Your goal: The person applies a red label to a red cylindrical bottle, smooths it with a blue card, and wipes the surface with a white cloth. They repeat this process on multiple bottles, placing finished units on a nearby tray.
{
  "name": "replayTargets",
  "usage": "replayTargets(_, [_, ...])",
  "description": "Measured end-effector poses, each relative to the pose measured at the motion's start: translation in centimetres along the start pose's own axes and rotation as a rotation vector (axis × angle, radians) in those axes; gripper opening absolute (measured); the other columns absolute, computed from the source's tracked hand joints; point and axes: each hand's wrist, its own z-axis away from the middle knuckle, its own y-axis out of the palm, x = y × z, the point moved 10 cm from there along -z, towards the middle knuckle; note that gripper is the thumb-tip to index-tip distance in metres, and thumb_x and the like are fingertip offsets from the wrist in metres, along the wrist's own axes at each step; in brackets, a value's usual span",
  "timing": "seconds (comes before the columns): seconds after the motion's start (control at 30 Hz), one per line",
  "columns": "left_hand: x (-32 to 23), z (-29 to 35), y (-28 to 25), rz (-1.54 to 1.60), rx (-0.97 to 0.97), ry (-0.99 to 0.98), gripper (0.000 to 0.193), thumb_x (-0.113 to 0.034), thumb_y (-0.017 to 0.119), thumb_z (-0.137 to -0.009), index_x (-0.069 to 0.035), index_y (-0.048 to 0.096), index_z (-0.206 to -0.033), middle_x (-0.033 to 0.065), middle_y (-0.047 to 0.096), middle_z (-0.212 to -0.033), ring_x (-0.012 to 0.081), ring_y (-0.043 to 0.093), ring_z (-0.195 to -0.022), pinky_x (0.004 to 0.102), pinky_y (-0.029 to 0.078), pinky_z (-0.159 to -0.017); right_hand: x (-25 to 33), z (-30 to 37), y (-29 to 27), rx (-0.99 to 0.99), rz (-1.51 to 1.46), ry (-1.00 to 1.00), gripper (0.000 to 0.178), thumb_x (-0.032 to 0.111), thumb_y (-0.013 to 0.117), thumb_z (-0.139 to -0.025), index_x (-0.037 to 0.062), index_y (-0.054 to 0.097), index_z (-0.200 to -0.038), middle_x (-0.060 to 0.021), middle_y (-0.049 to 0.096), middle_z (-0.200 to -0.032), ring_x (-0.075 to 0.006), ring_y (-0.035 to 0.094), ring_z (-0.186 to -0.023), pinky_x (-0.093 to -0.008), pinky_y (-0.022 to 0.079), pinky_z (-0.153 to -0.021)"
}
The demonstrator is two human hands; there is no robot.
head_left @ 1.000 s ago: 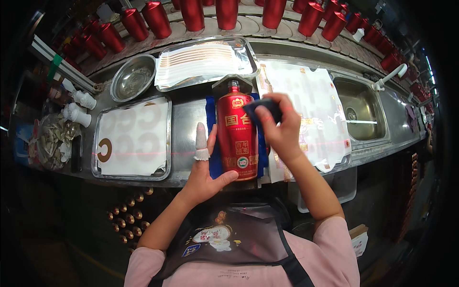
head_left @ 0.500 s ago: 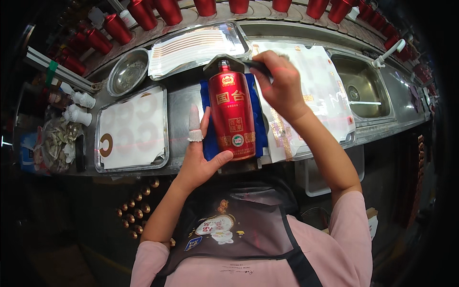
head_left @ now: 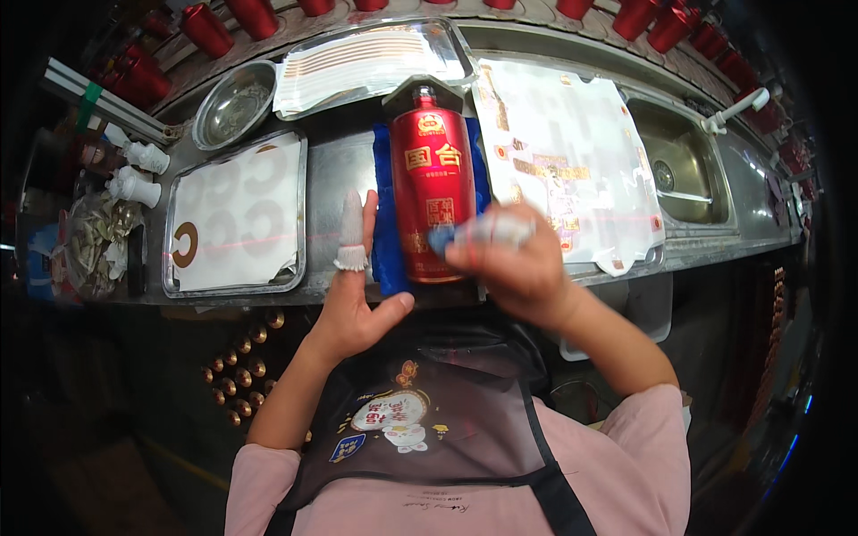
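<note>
A glossy red bottle point(head_left: 431, 188) with gold print lies on a blue cloth point(head_left: 384, 210), its dark neck pointing away from me and resting at a grey angled support point(head_left: 393, 89). My left hand point(head_left: 353, 299) is beside its lower left side, fingers stretched and thumb apart, holding nothing; a white finger cot point(head_left: 352, 234) covers one finger. Over the bottle's lower right part, my right hand point(head_left: 514, 255) is closed and smeared by motion. From its fingers a small blue thing point(head_left: 441, 239) sticks out against the bottle's front; its kind is too blurred to tell.
On the left stands a metal tray point(head_left: 301, 179) with a label sheet; behind it are a metal bowl point(head_left: 234, 105) and another tray point(head_left: 456, 54) with striped sheets. Large label sheets point(head_left: 572, 116) lie right, next to a sink point(head_left: 670, 147). Red bottles point(head_left: 207, 31) line the back.
My right hand has moved from beside the bottle's neck down over its lower front. The left hand has shifted slightly left, its thumb now off the bottle. The whole view has shifted slightly.
</note>
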Motion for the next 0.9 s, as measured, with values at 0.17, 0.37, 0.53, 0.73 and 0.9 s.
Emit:
replayTargets(0.17, [-1.5,-1.3,0.4,-0.246,0.002,0.057,0.119,-0.015,0.077,-0.077,-0.003,-0.003,-0.164,0.0224,0.004,-0.17,0.0387,0.011,-0.157,0.0453,0.013,-0.126,-1.7,-1.0,1.2,0.046,-0.266,0.304,0.021,0.001,0.08,-0.076,0.006,0.073,-0.096,-0.0068,0.07,-0.087,-0.0226,0.064,-0.071,-0.0341,0.049,-0.061])
replayTargets(0.37, [-2.7,-3.1,2.2,-0.447,-0.065,0.141,0.118,-0.035,0.089,-0.072,-0.003,0.016,-0.159,0.0209,0.033,-0.16,0.0372,0.026,-0.152,0.0552,0.002,-0.125,-9.1,-7.7,-1.5,-0.273,0.125,0.229,0.023,0.004,0.079,-0.078,0.0005,0.067,-0.098,-0.013,0.07,-0.087,-0.0288,0.067,-0.076,-0.0351,0.053,-0.07])
replayTargets(0.53, [-1.4,-3.0,1.0,-0.241,-0.157,0.124,0.124,-0.024,0.091,-0.072,-0.002,0.008,-0.162,0.0233,0.031,-0.161,0.0354,0.029,-0.152,0.0478,0.025,-0.123,2.2,0.8,-0.3,-0.025,-0.21,-0.172,0.013,0.002,0.079,-0.077,0.0072,0.073,-0.088,-0.0088,0.069,-0.083,-0.0245,0.069,-0.074,-0.0386,0.058,-0.068])
replayTargets(0.73, [1.7,-2.9,1.6,-0.283,0.053,-0.026,0.13,-0.025,0.093,-0.069,0.0,0.005,-0.161,0.027,0.029,-0.159,0.0371,0.037,-0.147,0.0455,0.035,-0.117,-3.3,-0.7,-0.8,-0.317,-0.252,0.418,0.032,0.002,0.083,-0.08,0.0039,0.069,-0.108,-0.0104,0.071,-0.091,-0.019,0.066,-0.076,-0.0286,0.051,-0.072])
replayTargets(0.9, [1.9,-2.9,0.9,-0.257,-0.034,-0.03,0.122,-0.029,0.092,-0.066,0.0,0.019,-0.16,0.0265,0.025,-0.164,0.04,0.031,-0.15,0.0469,0.016,-0.125,-1.6,1.5,1.9,-0.303,-0.084,0.564,0.028,0.006,0.078,-0.085,0.0013,0.066,-0.109,-0.0126,0.069,-0.095,-0.0226,0.067,-0.086,-0.0322,0.054,-0.076])
